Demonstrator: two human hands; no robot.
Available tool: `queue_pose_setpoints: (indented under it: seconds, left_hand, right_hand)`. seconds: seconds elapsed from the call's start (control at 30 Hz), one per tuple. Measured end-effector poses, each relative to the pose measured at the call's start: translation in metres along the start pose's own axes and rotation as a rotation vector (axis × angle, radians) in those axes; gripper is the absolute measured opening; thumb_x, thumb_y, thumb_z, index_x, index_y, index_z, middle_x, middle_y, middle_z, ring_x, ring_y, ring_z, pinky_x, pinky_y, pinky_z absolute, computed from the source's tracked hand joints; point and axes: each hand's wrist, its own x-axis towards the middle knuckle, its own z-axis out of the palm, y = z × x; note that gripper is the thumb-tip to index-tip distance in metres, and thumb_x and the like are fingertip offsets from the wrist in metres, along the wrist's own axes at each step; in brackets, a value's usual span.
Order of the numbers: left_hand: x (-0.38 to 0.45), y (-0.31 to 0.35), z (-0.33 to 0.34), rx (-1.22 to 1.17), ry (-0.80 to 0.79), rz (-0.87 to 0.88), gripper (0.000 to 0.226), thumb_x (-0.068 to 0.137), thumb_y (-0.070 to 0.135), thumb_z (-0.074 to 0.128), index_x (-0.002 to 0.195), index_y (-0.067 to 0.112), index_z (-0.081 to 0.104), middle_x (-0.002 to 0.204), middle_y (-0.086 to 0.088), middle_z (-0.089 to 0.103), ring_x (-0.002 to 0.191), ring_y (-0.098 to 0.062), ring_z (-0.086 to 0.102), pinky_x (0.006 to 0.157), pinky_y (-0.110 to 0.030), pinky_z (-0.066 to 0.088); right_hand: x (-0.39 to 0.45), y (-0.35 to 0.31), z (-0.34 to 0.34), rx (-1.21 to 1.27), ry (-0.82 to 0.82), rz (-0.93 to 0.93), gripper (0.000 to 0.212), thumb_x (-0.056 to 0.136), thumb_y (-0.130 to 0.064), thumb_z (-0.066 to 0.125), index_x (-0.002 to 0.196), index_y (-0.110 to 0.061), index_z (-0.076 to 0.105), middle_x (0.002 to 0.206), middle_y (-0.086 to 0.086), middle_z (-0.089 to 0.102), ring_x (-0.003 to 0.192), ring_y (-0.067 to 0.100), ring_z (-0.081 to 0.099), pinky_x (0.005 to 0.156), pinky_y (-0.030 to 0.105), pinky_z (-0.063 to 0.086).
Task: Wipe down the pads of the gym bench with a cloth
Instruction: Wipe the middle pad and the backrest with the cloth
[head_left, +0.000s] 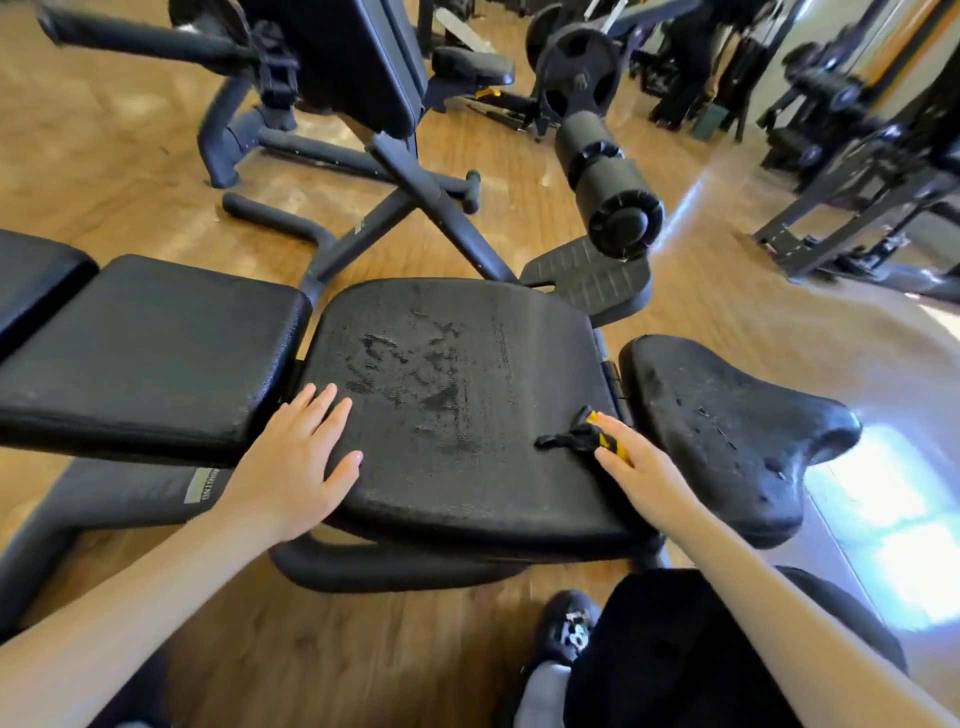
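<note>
The gym bench has several black pads in a row. The worn middle pad (441, 364) shows streaky wet marks in its centre. My left hand (296, 457) lies flat on that pad's near left corner, fingers straight and spread. My right hand (644, 467) presses with straight fingers on a small black and yellow cloth (566, 436), bunched at the pad's near right edge. The smoother left pad (150, 353) and the scuffed right pad (727, 426) flank the middle one.
A black foam roller (608, 187) juts out above a ribbed footplate (592, 275) behind the bench. Another machine's frame (415, 182) stands behind on the wooden floor. Weight racks (857, 156) fill the right back. My shoe (569, 623) is below the bench.
</note>
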Motion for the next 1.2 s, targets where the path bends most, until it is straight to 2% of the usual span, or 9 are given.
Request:
queue_pose_setpoints:
  seconds: [0.13, 0.27, 0.4, 0.57, 0.73, 0.97, 1.1, 1.2]
  left_hand:
    - [0.000, 0.000, -0.001, 0.016, -0.028, -0.016, 0.064, 0.094, 0.049, 0.023, 0.148, 0.014, 0.018, 0.157, -0.001, 0.008, 0.145, -0.017, -0.002, 0.112, -0.029, 0.000]
    - [-0.001, 0.000, -0.001, 0.002, -0.037, -0.014, 0.075, 0.083, 0.052, 0.019, 0.147, 0.013, 0.020, 0.157, -0.002, 0.011, 0.145, -0.019, 0.001, 0.113, -0.030, 0.002]
    - [-0.001, 0.002, -0.001, -0.026, -0.019, -0.019, 0.075, 0.082, 0.050, 0.022, 0.146, 0.011, 0.024, 0.156, -0.005, 0.015, 0.145, -0.020, 0.004, 0.115, -0.035, 0.005]
    - [0.001, 0.002, -0.001, -0.027, -0.009, -0.021, 0.074, 0.082, 0.050, 0.022, 0.146, 0.013, 0.024, 0.156, -0.003, 0.014, 0.145, -0.019, 0.003, 0.113, -0.030, 0.002]
    - [0.000, 0.000, 0.001, -0.029, 0.022, -0.006, 0.083, 0.078, 0.059, 0.014, 0.143, 0.012, 0.032, 0.153, -0.004, 0.023, 0.144, -0.021, 0.011, 0.112, -0.032, 0.007]
    - [-0.001, -0.005, 0.005, 0.020, 0.029, 0.028, 0.066, 0.085, 0.045, 0.033, 0.135, 0.003, 0.045, 0.145, -0.014, 0.038, 0.137, -0.029, 0.028, 0.107, -0.046, 0.026]
    - [0.000, -0.008, 0.007, 0.027, 0.033, 0.044, 0.065, 0.085, 0.043, 0.037, 0.135, 0.003, 0.046, 0.144, -0.015, 0.039, 0.135, -0.030, 0.030, 0.106, -0.049, 0.029]
    - [0.000, -0.008, 0.008, 0.030, 0.043, 0.045, 0.064, 0.085, 0.043, 0.037, 0.135, 0.004, 0.045, 0.144, -0.015, 0.039, 0.136, -0.030, 0.029, 0.106, -0.048, 0.028]
  right_hand:
    - [-0.038, 0.003, 0.004, -0.017, 0.010, -0.050, 0.043, 0.093, -0.022, 0.050, 0.135, -0.031, 0.041, 0.140, -0.014, 0.040, 0.130, 0.002, 0.033, 0.107, 0.021, 0.024]
    - [-0.051, 0.002, 0.008, -0.076, 0.031, -0.113, 0.042, 0.093, -0.019, 0.050, 0.133, -0.028, 0.044, 0.132, -0.022, 0.036, 0.125, -0.004, 0.031, 0.105, 0.016, 0.021]
    - [-0.039, 0.003, 0.007, -0.064, 0.032, -0.121, 0.039, 0.093, -0.019, 0.051, 0.131, -0.024, 0.048, 0.131, -0.020, 0.040, 0.126, -0.001, 0.035, 0.105, 0.016, 0.023]
    - [0.012, -0.001, 0.001, -0.036, 0.076, -0.067, 0.040, 0.093, -0.018, 0.050, 0.133, -0.020, 0.046, 0.143, -0.004, 0.042, 0.134, 0.015, 0.036, 0.108, 0.026, 0.027]
    - [0.096, 0.000, -0.001, -0.022, 0.150, -0.028, 0.040, 0.094, -0.019, 0.048, 0.134, -0.014, 0.045, 0.143, 0.005, 0.043, 0.132, 0.024, 0.039, 0.107, 0.031, 0.028]
    - [0.196, -0.010, -0.006, -0.032, 0.240, -0.010, 0.041, 0.095, -0.022, 0.045, 0.134, -0.010, 0.043, 0.139, 0.013, 0.047, 0.130, 0.029, 0.041, 0.105, 0.035, 0.031]
    - [0.224, -0.017, -0.005, -0.029, 0.306, 0.045, 0.040, 0.095, -0.027, 0.044, 0.132, -0.012, 0.045, 0.131, 0.015, 0.053, 0.121, 0.033, 0.047, 0.096, 0.036, 0.037]
    - [0.227, -0.019, -0.001, -0.054, 0.329, 0.030, 0.034, 0.094, -0.029, 0.043, 0.120, -0.010, 0.053, 0.120, 0.015, 0.059, 0.112, 0.033, 0.052, 0.084, 0.034, 0.039]
